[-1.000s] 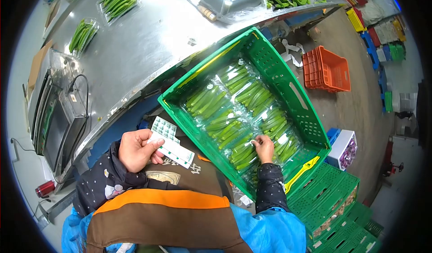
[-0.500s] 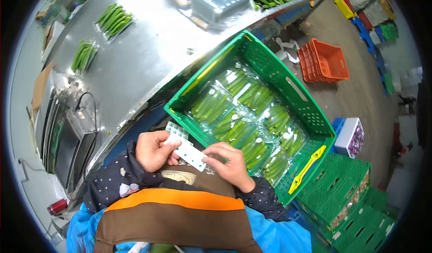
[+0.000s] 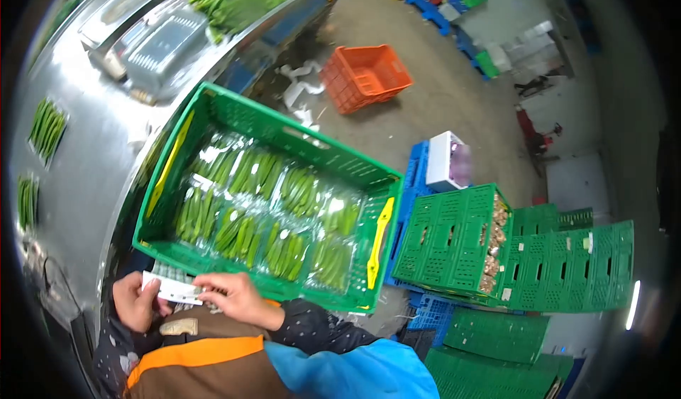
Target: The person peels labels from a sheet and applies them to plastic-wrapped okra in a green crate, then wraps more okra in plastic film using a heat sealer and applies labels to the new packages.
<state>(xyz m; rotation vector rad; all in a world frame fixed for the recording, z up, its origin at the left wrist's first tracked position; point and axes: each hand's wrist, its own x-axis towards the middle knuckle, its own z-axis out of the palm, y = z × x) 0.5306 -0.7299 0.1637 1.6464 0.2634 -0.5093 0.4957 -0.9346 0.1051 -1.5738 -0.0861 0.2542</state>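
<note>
My left hand (image 3: 135, 301) is closed on a white label sheet (image 3: 172, 289) with small dark marks, held between thumb and fingers. At the sheet's other end, the thumb and fingertips of my right hand (image 3: 241, 301) pinch its edge. Part of a second, greyish sheet (image 3: 169, 270) shows behind it. Just beyond both hands sits a green crate (image 3: 355, 159) with yellow handles. Inside it lie several clear-wrapped packs of long green pods (image 3: 286, 251), some bearing round white stickers.
To the left is a metal table (image 3: 85, 129) with two pod packs (image 3: 48, 131), a clear plastic container (image 3: 167, 44) and a heap of loose pods (image 3: 237, 2). An orange crate (image 3: 365, 80) stands on the floor. Stacked green crates (image 3: 454, 239) and blue pallets (image 3: 413, 186) are at the right.
The view has swung to the right, so the table and green crate appear farther left and more stacked crates show. Both hands stay at the label sheet.
</note>
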